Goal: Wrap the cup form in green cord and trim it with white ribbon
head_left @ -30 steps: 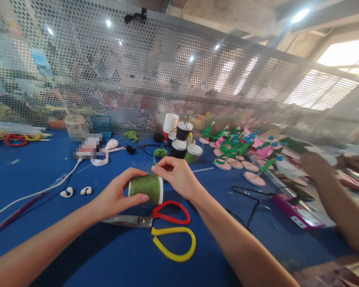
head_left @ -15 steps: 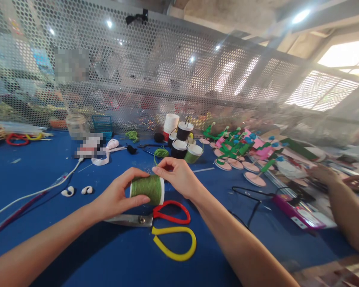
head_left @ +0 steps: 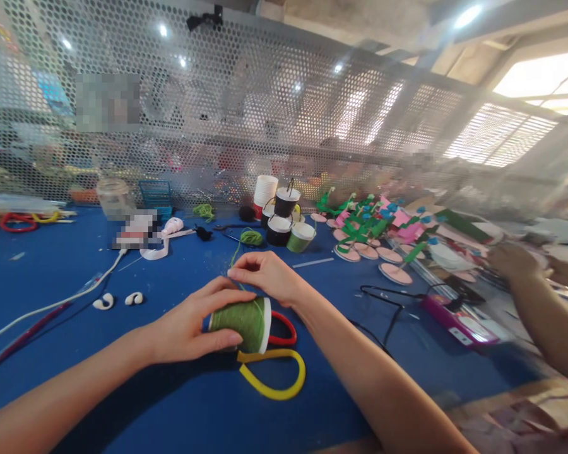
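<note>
The left hand [head_left: 194, 320] is clamped around the green cup [head_left: 246, 325], its thumb on the near side. The cup is held on its side, toward the near edge of the table [head_left: 94, 413], and hides part of the scissors [head_left: 286, 395]. The right hand [head_left: 264, 277] has thumb and finger pressed together on the yarn [head_left: 235, 254]. This yarn goes to its ball [head_left: 252, 238], beside the buckets [head_left: 279, 232] toward the far edge

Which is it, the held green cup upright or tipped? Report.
Tipped: the green cup is sideways in the left hand, white rim facing right.
</note>
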The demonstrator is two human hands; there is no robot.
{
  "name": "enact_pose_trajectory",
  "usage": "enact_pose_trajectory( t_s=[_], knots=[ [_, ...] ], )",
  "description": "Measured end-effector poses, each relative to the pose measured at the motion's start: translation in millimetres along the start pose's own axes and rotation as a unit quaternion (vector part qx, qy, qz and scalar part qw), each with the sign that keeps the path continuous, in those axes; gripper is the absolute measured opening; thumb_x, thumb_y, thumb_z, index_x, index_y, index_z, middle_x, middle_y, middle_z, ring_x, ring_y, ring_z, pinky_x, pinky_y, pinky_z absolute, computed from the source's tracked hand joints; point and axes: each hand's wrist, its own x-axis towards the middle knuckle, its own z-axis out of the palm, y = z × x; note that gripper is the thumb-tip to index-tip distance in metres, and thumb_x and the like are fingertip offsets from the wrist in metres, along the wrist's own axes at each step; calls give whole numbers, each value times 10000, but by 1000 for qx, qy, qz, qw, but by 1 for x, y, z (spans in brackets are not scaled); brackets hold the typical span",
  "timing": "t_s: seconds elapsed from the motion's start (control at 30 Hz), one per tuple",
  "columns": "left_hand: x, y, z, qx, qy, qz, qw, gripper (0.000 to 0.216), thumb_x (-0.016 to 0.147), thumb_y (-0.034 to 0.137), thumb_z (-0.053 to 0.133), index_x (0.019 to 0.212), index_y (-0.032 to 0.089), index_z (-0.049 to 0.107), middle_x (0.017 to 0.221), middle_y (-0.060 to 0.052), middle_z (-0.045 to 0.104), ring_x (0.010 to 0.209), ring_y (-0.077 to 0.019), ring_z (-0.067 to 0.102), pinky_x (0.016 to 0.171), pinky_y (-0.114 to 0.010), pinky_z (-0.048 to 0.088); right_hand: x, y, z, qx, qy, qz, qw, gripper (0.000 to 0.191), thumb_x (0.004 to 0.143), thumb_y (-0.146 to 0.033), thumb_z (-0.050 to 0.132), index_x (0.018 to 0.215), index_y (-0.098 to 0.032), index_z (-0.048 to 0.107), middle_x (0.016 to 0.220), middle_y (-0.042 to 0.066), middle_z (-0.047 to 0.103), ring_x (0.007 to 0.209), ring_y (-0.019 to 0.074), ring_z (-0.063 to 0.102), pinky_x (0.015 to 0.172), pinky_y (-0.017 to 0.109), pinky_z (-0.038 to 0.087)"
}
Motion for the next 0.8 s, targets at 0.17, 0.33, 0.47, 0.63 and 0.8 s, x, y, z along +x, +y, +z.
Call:
enact_pose_trajectory(
  t_s=[0.17,0.33,0.47,0.63,0.8],
  knots=[
    [3,0,-5,1,28,-36,999,389,816,326,527,1181,201,480,1122,-80,505,1053,-210,512,920,-344,423,8,3,-15,-62,73,18,995,158,735,-260,567,618,-155,568,522,-50,506,444,64,433,451,205,350],
    [4,-9,-14,2,105,-64,992,370,821,359,512,1154,202,475,1071,-62,511,957,-188,527,870,-332,442,5,2,-61,-178,231,-28,956,208,760,-144,442,875,-153,614,713,20,617,589,111,570,514,216,418],
    [5,-17,-15,13,134,-73,988,372,809,375,524,1141,211,482,1075,-64,513,977,-209,517,889,-370,433,-12,18,-81,-372,207,25,905,145,675,-130,538,773,-154,643,771,57,657,728,175,601,643,262,426],
    [3,-21,-13,45,157,-57,985,377,805,355,548,1150,220,475,1115,-72,495,1025,-213,504,898,-376,436,-27,49,-78,-397,120,89,906,230,518,-36,573,393,-198,468,411,-20,505,510,152,529,500,236,355],
    [-2,-19,-12,80,183,-34,979,365,810,309,547,1151,207,468,1112,-83,481,1051,-212,492,900,-370,441,-28,60,-74,-380,147,114,906,84,576,-117,581,541,-185,546,524,9,566,595,177,565,541,249,381]
  ],
)
